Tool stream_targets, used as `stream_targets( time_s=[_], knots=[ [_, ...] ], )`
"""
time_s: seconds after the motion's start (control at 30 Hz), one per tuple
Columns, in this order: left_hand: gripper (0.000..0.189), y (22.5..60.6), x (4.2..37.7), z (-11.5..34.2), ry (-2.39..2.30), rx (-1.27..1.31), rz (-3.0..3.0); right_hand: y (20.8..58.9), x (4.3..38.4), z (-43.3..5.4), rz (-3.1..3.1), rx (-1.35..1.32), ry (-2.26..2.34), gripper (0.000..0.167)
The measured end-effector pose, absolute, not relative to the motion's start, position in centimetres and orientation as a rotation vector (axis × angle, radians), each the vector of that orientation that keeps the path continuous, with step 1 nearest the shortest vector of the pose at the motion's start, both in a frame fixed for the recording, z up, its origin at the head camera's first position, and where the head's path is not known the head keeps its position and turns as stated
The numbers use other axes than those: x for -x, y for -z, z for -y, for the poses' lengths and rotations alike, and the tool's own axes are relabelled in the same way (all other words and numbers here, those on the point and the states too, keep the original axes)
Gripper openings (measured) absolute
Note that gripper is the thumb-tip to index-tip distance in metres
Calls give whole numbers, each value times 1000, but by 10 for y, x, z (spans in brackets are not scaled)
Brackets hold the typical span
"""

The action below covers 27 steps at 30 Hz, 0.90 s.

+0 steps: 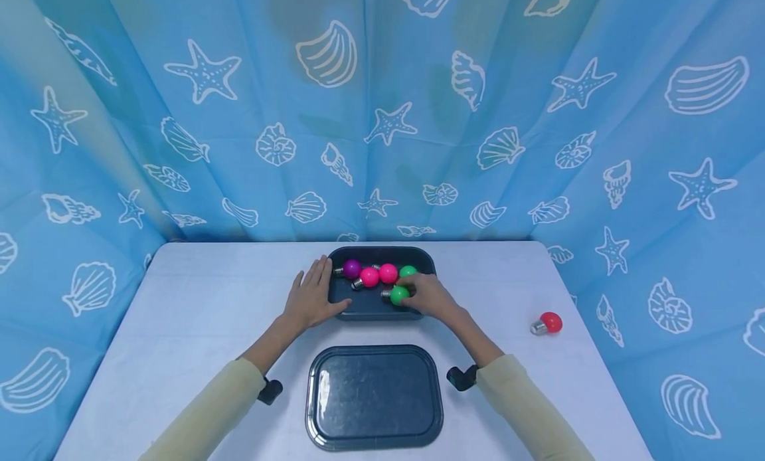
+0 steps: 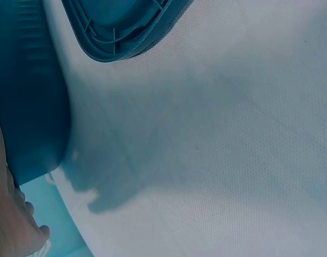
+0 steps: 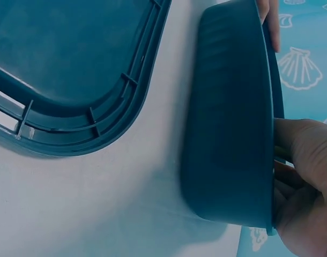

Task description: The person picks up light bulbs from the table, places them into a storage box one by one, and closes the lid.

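Between the two hands, going by the head view, sits a dark container point(image 1: 361, 307) on the desk point(image 1: 209, 301). Left hand point(image 1: 309, 300) has its fingers pretty straight along the near end, thumb angled over the container's front edge, so I'd guess it's bracing against sliding. Right hand point(image 1: 431, 296) comes over the opposite end, fingers pinching a green bulb point(image 1: 398, 295) by the round part, base pointing toward the left fingers. Purple bulb point(image 1: 352, 269) and two pink bulbs point(image 1: 370, 277) lie between both sets of fingers, another green bulb point(image 1: 408, 271) just beyond the right ones; the walls probably stop them rolling. Lid point(image 1: 375, 394) is closer to the wearer than either hand, likely to keep the top accessible. Red bulb point(image 1: 550, 322) is well right of the right fingers.

Left wrist cam: hand's mostly cut off, can't tell its pose there.

Right wrist cam: thumb and fingers reach over the rim, bulb mostly hidden.
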State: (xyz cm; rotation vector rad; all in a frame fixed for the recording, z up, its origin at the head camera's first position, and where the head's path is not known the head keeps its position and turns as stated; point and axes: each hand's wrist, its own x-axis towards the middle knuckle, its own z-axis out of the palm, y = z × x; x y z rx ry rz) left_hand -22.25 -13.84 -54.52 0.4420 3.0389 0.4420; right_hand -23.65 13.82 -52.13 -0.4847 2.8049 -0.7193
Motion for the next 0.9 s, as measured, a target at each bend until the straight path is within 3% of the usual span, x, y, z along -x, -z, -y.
stream_targets(
  time_s=[0.9],
  knots=[
    [107, 546, 225, 139, -415, -402, -3007, 513, 232, -146, -2826, 454, 809, 39]
  ],
)
